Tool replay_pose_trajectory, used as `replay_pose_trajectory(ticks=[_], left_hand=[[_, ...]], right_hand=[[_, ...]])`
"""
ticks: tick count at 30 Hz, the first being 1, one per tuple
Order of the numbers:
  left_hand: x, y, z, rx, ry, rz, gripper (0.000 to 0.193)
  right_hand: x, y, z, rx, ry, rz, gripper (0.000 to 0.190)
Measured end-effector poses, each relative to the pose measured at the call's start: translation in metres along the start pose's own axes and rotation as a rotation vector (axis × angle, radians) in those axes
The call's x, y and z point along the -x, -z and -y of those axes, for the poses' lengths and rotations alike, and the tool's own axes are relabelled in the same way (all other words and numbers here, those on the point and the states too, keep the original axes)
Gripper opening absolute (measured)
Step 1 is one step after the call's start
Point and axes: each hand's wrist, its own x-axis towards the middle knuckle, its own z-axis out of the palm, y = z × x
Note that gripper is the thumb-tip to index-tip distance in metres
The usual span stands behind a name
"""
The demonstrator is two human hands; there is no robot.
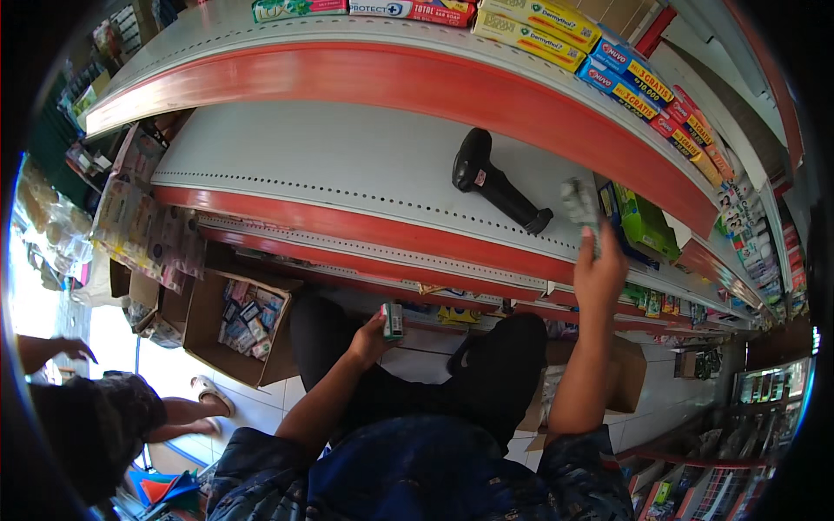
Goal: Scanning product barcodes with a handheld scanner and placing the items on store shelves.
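Observation:
My left hand point(368, 340), above my lap, holds a small green-and-white carton point(392, 322) with a printed code on its face. My right hand point(601, 264) is raised at the right part of the grey metal shelf point(313, 153). It grips a grey-white object point(578, 200), too blurred to name exactly. Left of that object a black handheld barcode scanner point(495, 185) lies on the shelf, its handle slanting towards the red front edge. Just beyond my right hand sits a bright green package point(645, 218) on the same level.
The upper shelf carries boxed bar soaps point(534, 29) behind a red edge strip point(365, 71). An open cardboard box point(277, 348) of small packs stands left of my knees, another cardboard box point(629, 374) at the right. Another person's leg point(186, 413) is at the left.

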Motion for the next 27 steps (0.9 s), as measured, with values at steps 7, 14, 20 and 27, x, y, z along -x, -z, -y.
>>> replay_pose_trajectory(ticks=[7,14,20,27], left_hand=[[0.002,-0.009,-0.004,-0.038,0.082,0.005,0.055],[0.002,-0.022,0.005,-0.203,0.211,0.177,0.073],[0.012,-0.040,0.012,-0.247,0.199,0.120,0.099],[0.003,-0.018,0.008,-0.118,0.125,0.047,0.090]], right_hand=[[0.128,-0.007,0.035,-1.422,-0.697,0.132,0.043],[0.216,-0.117,0.053,-1.077,-0.549,0.592,0.046],[0.249,-0.162,0.063,-0.513,0.206,0.625,0.050],[0.290,-0.149,0.071,-0.897,0.166,0.892,0.041]])
